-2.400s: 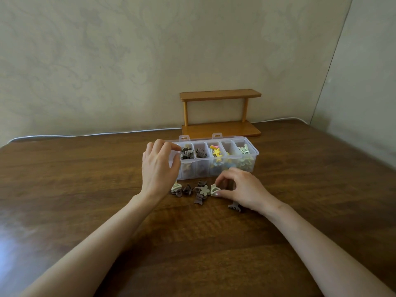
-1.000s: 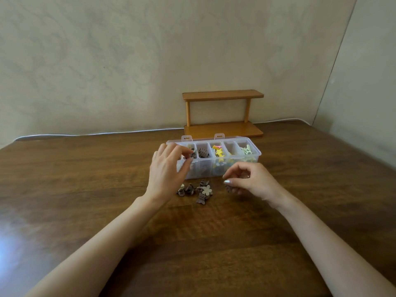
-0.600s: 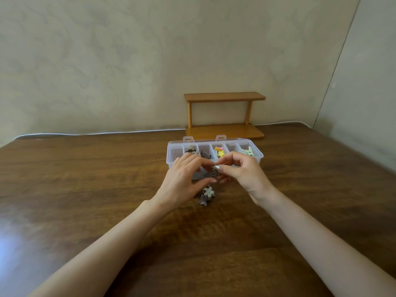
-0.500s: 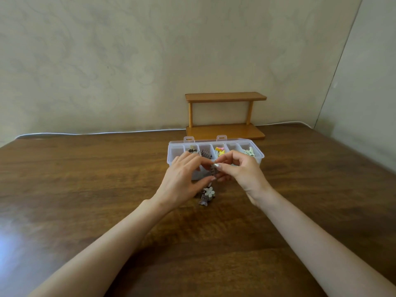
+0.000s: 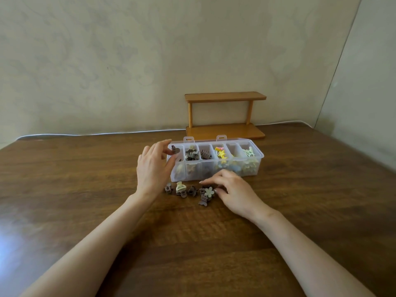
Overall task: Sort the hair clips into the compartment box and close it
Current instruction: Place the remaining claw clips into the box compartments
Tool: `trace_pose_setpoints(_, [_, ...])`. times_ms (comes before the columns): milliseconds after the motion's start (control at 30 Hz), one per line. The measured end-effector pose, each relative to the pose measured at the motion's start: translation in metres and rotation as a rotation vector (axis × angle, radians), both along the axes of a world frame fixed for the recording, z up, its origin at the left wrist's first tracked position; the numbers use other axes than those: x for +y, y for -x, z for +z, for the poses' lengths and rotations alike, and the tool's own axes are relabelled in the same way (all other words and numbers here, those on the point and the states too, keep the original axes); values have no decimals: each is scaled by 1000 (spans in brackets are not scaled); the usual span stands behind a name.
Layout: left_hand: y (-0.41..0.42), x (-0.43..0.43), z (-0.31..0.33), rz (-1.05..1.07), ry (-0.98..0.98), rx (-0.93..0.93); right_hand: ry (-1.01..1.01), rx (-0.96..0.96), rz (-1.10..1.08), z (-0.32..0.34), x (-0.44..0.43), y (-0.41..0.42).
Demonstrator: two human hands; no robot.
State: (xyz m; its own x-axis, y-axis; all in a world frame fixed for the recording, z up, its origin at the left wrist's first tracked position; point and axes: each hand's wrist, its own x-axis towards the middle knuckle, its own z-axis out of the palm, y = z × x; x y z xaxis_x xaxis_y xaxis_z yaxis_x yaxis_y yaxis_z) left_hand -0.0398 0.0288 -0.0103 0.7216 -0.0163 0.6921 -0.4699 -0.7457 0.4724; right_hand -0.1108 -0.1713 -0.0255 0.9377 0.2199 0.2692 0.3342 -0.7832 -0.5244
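Observation:
A clear compartment box [image 5: 261, 157] stands open on the table, with brown, yellow and pale green hair clips in its cells. My left hand [image 5: 152, 168] is at the box's left end. A brown clip [image 5: 175, 150] sits at its fingertips over the leftmost cell; whether the fingers still hold it is unclear. Several loose clips lie in front of the box: a brown one [image 5: 168, 188], a cream one [image 5: 180, 187], a flower-shaped one [image 5: 209, 192] and others. My right hand [image 5: 233, 189] rests low beside the flower clip, its curved fingertips touching the pile.
A small two-tier wooden shelf [image 5: 225, 97] stands behind the box against the wall. A white cable [image 5: 96, 133] runs along the table's far edge. The box's lid tabs [image 5: 221, 137] stick up at its back. The wall closes in on the right.
Half a second ago both hands met in front of the box. My left hand has since moved to the box's left end with a brown clip, and my right hand has dropped to the loose pile.

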Motion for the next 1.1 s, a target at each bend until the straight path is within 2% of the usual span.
trace_pose_setpoints(200, [0, 1, -1, 5, 12, 17, 25, 2, 11, 2, 0, 2])
trace_pose_setpoints(333, [3, -2, 0, -15, 0, -45, 38, -28, -8, 3, 0, 2])
trace_pose_setpoints(533, [15, -12, 3, -244, -159, -184, 23, -72, -37, 3, -2, 2])
trace_pose_setpoints(667, [21, -19, 0, -417, -347, -159, -248, -81, -96, 7, -2, 1])
trace_pose_setpoints(833, [24, -25, -4, -486, -473, -181, -584, -1, -56, 15, 0, 3])
trace_pose_setpoints(1000, [24, -24, -2, -436, -428, -253, -719, 42, -5, 18, 2, 6])
trace_pose_setpoints(1100, [22, -21, 1, -324, -351, -301, -657, 27, -28, 17, 3, 6])
